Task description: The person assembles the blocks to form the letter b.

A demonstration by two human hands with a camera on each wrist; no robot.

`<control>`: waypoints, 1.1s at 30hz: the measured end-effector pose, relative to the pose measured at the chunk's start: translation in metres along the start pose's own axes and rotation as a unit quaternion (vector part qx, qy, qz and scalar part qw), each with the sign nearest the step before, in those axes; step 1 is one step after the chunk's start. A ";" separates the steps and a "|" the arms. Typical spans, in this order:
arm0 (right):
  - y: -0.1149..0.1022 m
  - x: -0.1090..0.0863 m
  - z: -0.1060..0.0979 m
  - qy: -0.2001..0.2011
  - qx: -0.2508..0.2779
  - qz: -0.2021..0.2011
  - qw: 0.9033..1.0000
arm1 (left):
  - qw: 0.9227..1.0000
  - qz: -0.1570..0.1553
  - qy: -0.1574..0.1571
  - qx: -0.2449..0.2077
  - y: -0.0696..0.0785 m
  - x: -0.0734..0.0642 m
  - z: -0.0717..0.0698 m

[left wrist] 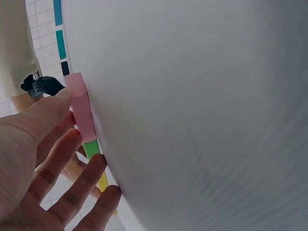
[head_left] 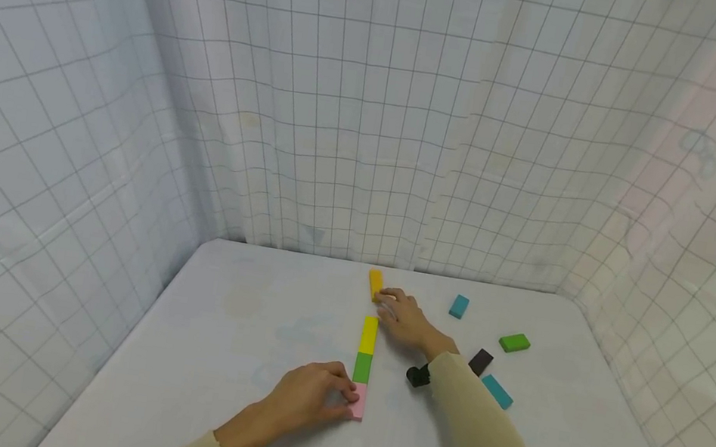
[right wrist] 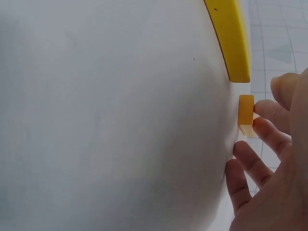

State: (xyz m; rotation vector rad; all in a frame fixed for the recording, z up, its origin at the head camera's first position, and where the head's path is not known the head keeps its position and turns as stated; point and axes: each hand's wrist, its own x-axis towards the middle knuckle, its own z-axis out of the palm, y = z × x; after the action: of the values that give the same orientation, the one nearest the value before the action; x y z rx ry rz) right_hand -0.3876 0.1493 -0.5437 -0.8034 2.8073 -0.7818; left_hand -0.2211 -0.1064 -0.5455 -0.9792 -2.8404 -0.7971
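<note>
A pink block (head_left: 358, 407) lies at the near end of a straight row, followed by a green block (head_left: 362, 368) and a yellow block (head_left: 369, 334). My left hand (head_left: 309, 395) holds the pink block lightly by its near part, thumb and forefinger at its upper edge. The other fingers reach along the row's left side. Beyond the row, a yellow-orange block (head_left: 375, 281) lies slightly tilted, with a gap before the yellow block. Fingertips of my right hand (head_left: 407, 322) touch its near right end. The right thumb stays off it in the right wrist view.
To the right of the row lie a small blue block (head_left: 459, 306), a bright green block (head_left: 514, 342), a black block (head_left: 480, 361) and a longer blue block (head_left: 497, 391), the last two close by the right forearm. Grid-patterned curtains (head_left: 369, 141) border the white table (head_left: 235, 313).
</note>
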 end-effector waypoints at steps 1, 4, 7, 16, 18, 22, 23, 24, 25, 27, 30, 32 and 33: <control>0.001 0.000 0.001 0.001 0.001 0.000 1.000 | 1.000 -0.001 0.000 -0.001 0.000 0.000 0.000; 0.006 0.003 0.005 0.004 0.010 0.006 1.000 | 1.000 -0.003 -0.001 -0.003 0.001 -0.001 0.000; 0.014 0.006 0.011 0.007 0.021 0.013 1.000 | 1.000 -0.002 -0.002 -0.003 0.002 -0.002 0.000; 0.015 0.003 0.011 0.012 0.019 -0.005 1.000 | 1.000 0.000 -0.003 0.005 0.004 -0.002 -0.002; 0.009 0.001 0.007 0.010 -0.002 -0.016 1.000 | 1.000 -0.002 -0.003 0.004 0.005 -0.002 -0.003; 0.001 -0.003 0.002 0.006 -0.037 -0.035 0.999 | 1.000 -0.001 -0.003 0.003 0.005 -0.002 -0.003; 0.001 -0.003 0.001 0.004 -0.038 -0.035 0.999 | 1.000 0.000 -0.002 0.002 0.004 -0.001 -0.003; 0.006 -0.001 0.004 0.008 -0.034 -0.039 0.999 | 1.000 0.001 -0.002 0.002 0.004 -0.001 -0.003; 0.009 -0.001 0.005 0.008 -0.029 -0.040 0.999 | 1.000 0.002 -0.001 0.003 0.004 -0.001 -0.003; 0.009 -0.001 0.005 0.006 -0.030 -0.036 0.999 | 1.000 0.003 -0.001 0.006 0.004 0.000 -0.003; 0.012 -0.001 0.005 0.009 -0.029 -0.048 0.998 | 1.000 0.000 -0.002 0.009 0.003 0.000 -0.003; 0.011 -0.001 0.004 0.009 -0.038 -0.058 0.998 | 1.000 -0.003 -0.005 0.008 0.004 0.000 -0.003; 0.018 0.000 0.008 0.014 -0.039 -0.071 0.997 | 1.000 -0.003 -0.006 0.007 0.004 0.000 -0.003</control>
State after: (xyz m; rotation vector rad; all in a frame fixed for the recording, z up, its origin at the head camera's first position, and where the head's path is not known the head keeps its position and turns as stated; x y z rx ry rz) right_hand -0.3946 0.1590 -0.5596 -1.0221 2.8454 -0.7119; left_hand -0.2191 -0.1058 -0.5411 -0.9762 -2.8568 -0.7735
